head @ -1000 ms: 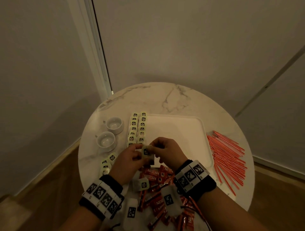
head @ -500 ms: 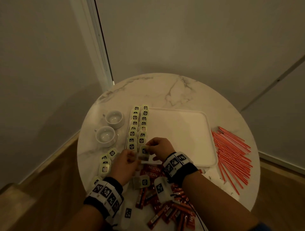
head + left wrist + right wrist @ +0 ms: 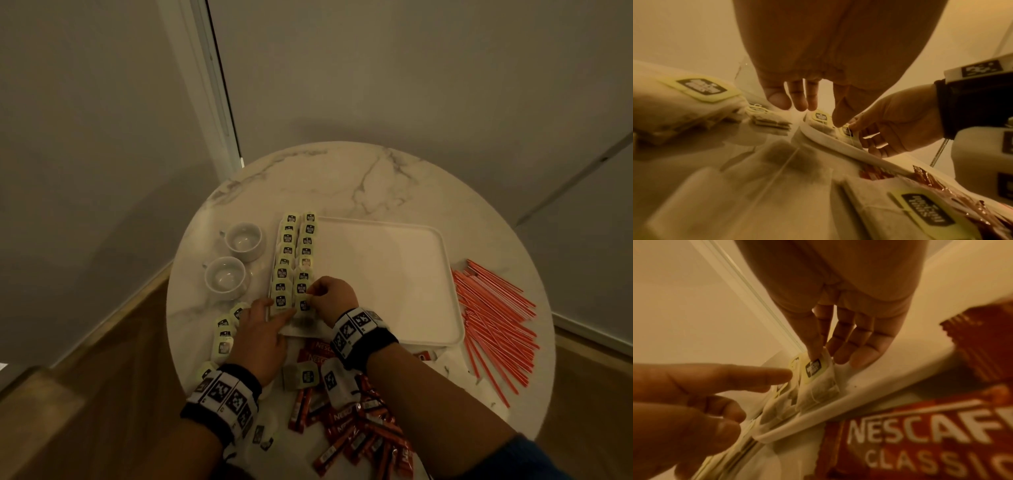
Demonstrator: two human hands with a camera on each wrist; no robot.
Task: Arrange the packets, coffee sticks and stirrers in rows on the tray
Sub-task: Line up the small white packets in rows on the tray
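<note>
Right hand (image 3: 334,297) pinches the yellow tag of a tea packet (image 3: 304,306), thumb and forefinger together on it, other fingers (image 3: 857,344) loosely spread. The packet sits at the near end of the second row, just inside the tray (image 3: 394,284) near rim; holding the tag likely lets the hand set the bag down square with its neighbours. Left hand (image 3: 262,334) is flat beside it, fingers straight, forefinger (image 3: 764,374) reaching to the packet's left edge, probably steadying or nudging it and the first row so nothing slides. Grips nothing.

Beyond the grip: two rows of packets (image 3: 296,253) run away along the tray's left side, tags up; the rest of the tray to the right is bare. Left of the left hand, loose packets (image 3: 224,337) lie on the table (image 3: 359,178), and further off two cups (image 3: 236,257). Below the wrists, a heap of coffee sticks (image 3: 356,431) with a few packets mixed in, touching the tray's near rim. Far right of the grip, stirrers (image 3: 493,322) piled off the tray. Judgement: the packet stage is under way; sticks and stirrers not yet started.
</note>
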